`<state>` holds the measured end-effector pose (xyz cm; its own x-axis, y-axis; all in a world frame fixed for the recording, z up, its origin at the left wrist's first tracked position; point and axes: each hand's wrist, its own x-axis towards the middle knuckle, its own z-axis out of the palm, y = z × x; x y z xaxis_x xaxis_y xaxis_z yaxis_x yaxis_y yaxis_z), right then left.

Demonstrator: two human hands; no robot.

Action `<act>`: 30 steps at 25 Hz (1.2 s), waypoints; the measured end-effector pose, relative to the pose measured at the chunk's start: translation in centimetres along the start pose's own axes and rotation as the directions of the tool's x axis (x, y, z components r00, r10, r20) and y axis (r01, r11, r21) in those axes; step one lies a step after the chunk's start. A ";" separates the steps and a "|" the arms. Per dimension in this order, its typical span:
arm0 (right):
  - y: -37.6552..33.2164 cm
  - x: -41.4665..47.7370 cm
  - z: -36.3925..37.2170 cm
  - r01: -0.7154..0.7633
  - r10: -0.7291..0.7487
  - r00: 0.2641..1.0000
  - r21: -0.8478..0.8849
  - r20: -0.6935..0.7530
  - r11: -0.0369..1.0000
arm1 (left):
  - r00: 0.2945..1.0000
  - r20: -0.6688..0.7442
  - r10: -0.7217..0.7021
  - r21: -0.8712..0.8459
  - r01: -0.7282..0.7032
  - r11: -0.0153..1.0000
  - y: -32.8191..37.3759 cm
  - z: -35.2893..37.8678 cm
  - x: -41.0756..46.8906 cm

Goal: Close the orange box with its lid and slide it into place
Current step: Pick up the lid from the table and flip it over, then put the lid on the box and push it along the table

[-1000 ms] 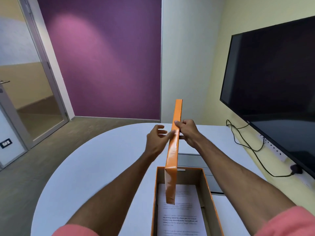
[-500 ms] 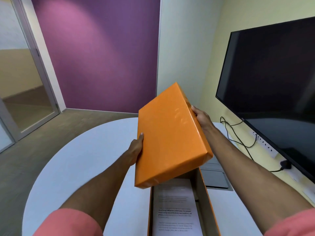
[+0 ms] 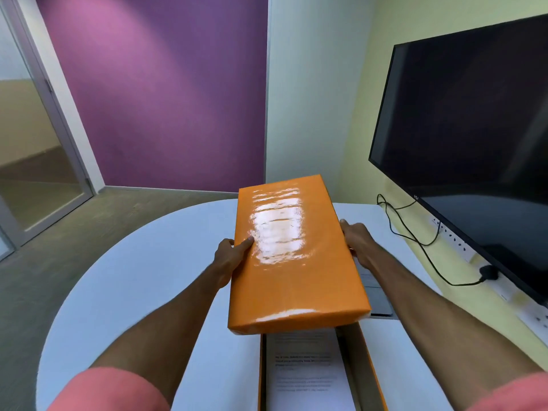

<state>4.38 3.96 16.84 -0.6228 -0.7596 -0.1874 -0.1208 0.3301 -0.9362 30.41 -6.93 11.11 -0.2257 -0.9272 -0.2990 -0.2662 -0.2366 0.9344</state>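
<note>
I hold a glossy orange lid (image 3: 293,256) top side up, nearly flat, above the far end of the open orange box (image 3: 372,366). My left hand (image 3: 231,256) grips the lid's left long edge, thumb on top. Gripping the right long edge is my right hand (image 3: 357,243). The box lies on the white table (image 3: 142,286) at the near edge of view, and a printed white sheet (image 3: 305,372) shows inside it. The lid hides the box's far end.
A grey recessed panel (image 3: 375,295) sits in the table just right of the lid. A large dark wall screen (image 3: 474,137) hangs to the right, with a black cable (image 3: 421,241) and a socket strip (image 3: 462,247) below it. A glass door (image 3: 32,161) stands far left.
The lid went from standing on edge between my hands, to tilted top side up, to nearly flat and lower over the box. Both hands shifted to its long edges.
</note>
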 end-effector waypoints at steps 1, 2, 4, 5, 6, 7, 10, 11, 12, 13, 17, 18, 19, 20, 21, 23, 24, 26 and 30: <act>0.9 0.0 -0.1 -0.032 0.032 0.999 -0.026 -0.015 0.999 | 1.000 0.004 -0.006 0.002 0.006 1.000 -0.4 0.4 -0.1; 1.8 0.0 -0.2 -0.063 0.062 0.998 -0.045 -0.020 0.997 | 1.000 0.000 -0.008 -0.001 0.008 1.000 -0.7 0.8 -0.2; 3.6 -0.4 -0.2 -0.097 0.096 0.995 -0.083 -0.010 0.992 | 0.999 -0.033 -0.009 -0.001 0.009 1.000 -1.5 1.7 -0.6; 4.5 -0.6 -0.1 -0.090 0.091 0.996 -0.093 0.005 0.992 | 0.999 -0.053 -0.008 0.010 0.009 1.000 -2.1 2.1 -0.7; 5.5 -0.9 -0.1 -0.068 0.071 0.997 -0.092 0.027 0.993 | 0.998 -0.069 -0.007 0.029 0.009 1.000 -2.7 2.6 -1.0; 6.5 -1.2 0.0 -0.036 0.041 0.998 -0.079 0.056 0.996 | 0.997 -0.079 -0.005 0.053 0.009 0.999 -3.4 3.0 -1.2; 9.7 -2.2 -0.1 0.026 -0.021 0.995 -0.053 0.101 0.998 | 0.998 -0.056 0.006 0.122 0.001 0.993 -5.6 4.3 -1.7; 10.8 -2.3 -0.1 0.027 -0.021 0.995 -0.059 0.102 0.998 | 0.999 -0.034 0.007 0.149 -0.002 0.989 -6.3 4.7 -1.9; 11.8 -2.4 -0.1 0.019 -0.012 0.995 -0.072 0.103 0.997 | 1.000 -0.014 0.006 0.183 -0.003 0.983 -7.1 5.0 -2.1; 12.8 -2.5 -0.1 0.004 0.005 0.995 -0.084 0.104 0.996 | 1.000 0.005 0.001 0.221 -0.002 0.975 -7.8 5.3 -2.3; 16.1 -2.7 -0.2 -0.040 0.055 0.993 -0.141 0.107 0.989 | 0.997 0.081 -0.011 0.336 -0.017 0.942 -10.8 6.7 -3.0; 16.7 -2.6 -0.2 -0.047 0.063 0.992 -0.145 0.107 0.988 | 0.995 0.097 -0.002 0.351 -0.032 0.936 -11.2 7.0 -3.2; 17.1 -2.5 -0.3 -0.057 0.072 0.992 -0.145 0.104 0.988 | 0.994 0.108 0.004 0.360 -0.043 0.932 -11.4 7.4 -3.3; 17.6 -2.3 -0.4 -0.068 0.083 0.991 -0.145 0.101 0.987 | 0.993 0.119 0.007 0.359 -0.049 0.932 -11.6 7.7 -3.3; 17.9 -2.2 -0.5 -0.079 0.094 0.991 -0.146 0.099 0.986 | 0.992 0.130 0.005 0.350 -0.051 0.935 -11.8 7.9 -3.4; 18.5 -1.8 -0.7 -0.102 0.117 0.988 -0.145 0.103 0.984 | 0.988 0.153 -0.007 0.327 -0.044 0.944 -12.2 8.3 -3.4; 18.8 -1.7 -0.7 -0.114 0.130 0.986 -0.148 0.107 0.982 | 0.987 0.162 -0.020 0.321 -0.034 0.947 -12.4 8.5 -3.5; 19.4 -1.7 -0.8 -0.142 0.159 0.981 -0.149 0.110 0.979 | 0.985 0.166 -0.043 0.327 -0.014 0.945 -12.8 8.8 -3.5; 19.9 -2.0 -0.4 -0.166 0.187 0.975 -0.164 0.118 0.972 | 0.990 0.139 -0.029 0.350 -0.022 0.937 -13.0 8.9 -3.5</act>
<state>2.91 12.31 -1.32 -0.5389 -0.7452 -0.3927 -0.1408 0.5394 -0.8302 26.27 1.96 -1.74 -0.3457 -0.8707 -0.3497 -0.5721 -0.0998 0.8141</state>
